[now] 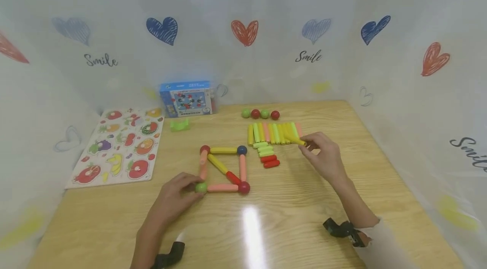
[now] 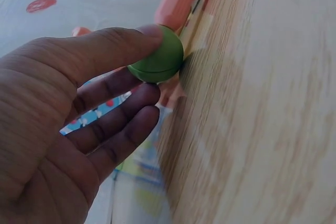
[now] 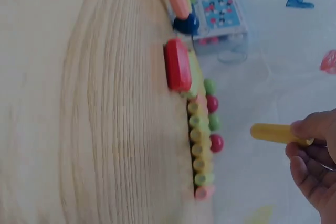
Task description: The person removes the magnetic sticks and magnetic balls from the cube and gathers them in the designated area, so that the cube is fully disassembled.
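Note:
A square frame of sticks and balls lies on the table, with a yellow-and-red diagonal. My left hand pinches the green ball at its near left corner, thumb on one side and fingers on the other. Pink sticks run from that ball; a red ball, a blue ball and another red ball form the other corners. My right hand holds a yellow stick by one end, raised above the row of long sticks.
Short green sticks and red sticks lie before the row. Loose green and red balls line up behind it. A blue box, a green plastic piece and a fruit puzzle board are toward the back left.

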`<state>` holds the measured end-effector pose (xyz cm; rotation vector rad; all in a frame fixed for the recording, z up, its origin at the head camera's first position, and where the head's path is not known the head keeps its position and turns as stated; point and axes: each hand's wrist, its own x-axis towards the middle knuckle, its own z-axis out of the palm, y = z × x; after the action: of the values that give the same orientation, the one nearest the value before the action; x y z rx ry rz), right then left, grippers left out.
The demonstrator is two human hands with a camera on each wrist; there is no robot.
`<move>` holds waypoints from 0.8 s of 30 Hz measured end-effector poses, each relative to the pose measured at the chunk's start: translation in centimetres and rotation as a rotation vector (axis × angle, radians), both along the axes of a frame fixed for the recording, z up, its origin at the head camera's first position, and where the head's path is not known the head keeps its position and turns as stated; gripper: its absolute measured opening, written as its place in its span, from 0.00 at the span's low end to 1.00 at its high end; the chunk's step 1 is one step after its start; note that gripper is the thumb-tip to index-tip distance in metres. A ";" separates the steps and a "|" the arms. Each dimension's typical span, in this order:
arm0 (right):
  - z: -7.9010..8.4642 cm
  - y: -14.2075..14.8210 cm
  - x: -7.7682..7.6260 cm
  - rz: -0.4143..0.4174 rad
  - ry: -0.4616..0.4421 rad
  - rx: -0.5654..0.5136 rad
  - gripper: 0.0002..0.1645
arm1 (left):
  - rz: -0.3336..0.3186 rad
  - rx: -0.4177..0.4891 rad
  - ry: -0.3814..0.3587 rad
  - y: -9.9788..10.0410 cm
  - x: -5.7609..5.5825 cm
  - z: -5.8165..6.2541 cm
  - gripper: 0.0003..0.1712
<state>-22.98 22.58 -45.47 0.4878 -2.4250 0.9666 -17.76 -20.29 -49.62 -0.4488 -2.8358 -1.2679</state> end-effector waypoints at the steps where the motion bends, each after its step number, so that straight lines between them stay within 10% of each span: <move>1: -0.2 0.7 -0.7 -0.040 0.030 0.022 0.15 | 0.003 -0.003 0.004 -0.1 0.0 0.0 0.18; 10: -2.9 5.1 -5.2 -0.211 -0.123 0.054 0.13 | -0.026 -0.050 -0.049 0.3 1.1 0.9 0.16; 24: -4.8 5.1 -5.7 -0.160 -0.388 0.157 0.14 | -0.036 -0.005 -0.021 -0.1 0.7 0.8 0.16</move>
<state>-28.69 27.68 -50.28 0.1624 -2.8505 0.8700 -17.03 -20.43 -48.83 -0.4924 -2.8614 -1.2791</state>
